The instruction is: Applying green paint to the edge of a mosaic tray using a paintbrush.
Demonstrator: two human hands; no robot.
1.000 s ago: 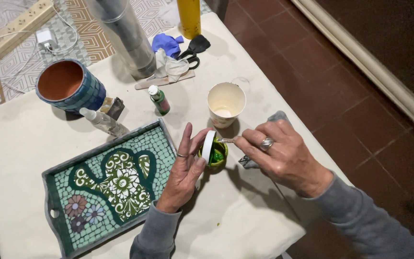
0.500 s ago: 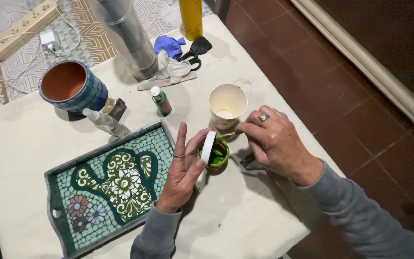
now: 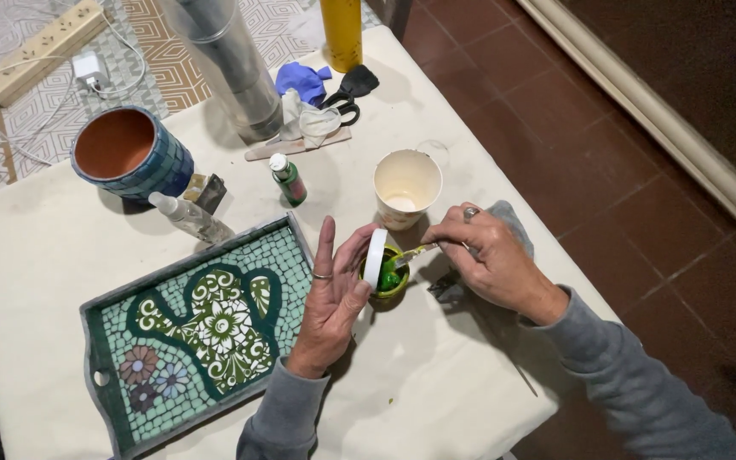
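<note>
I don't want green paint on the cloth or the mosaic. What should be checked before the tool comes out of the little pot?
1. Small green pot steadied: ok, the left hand rests against it.
2. White lid clear of the opening: ok, tipped up on its edge at the pot's left side.
3. Tool gripped: ok, pinched in the right hand fingers, tip in the pot.
4. Tool tip free of drips: cannot tell.
5. Mosaic tray out of the path: ok, left of the pot.
6. Paper cup upright: ok, just behind the pot.
</note>
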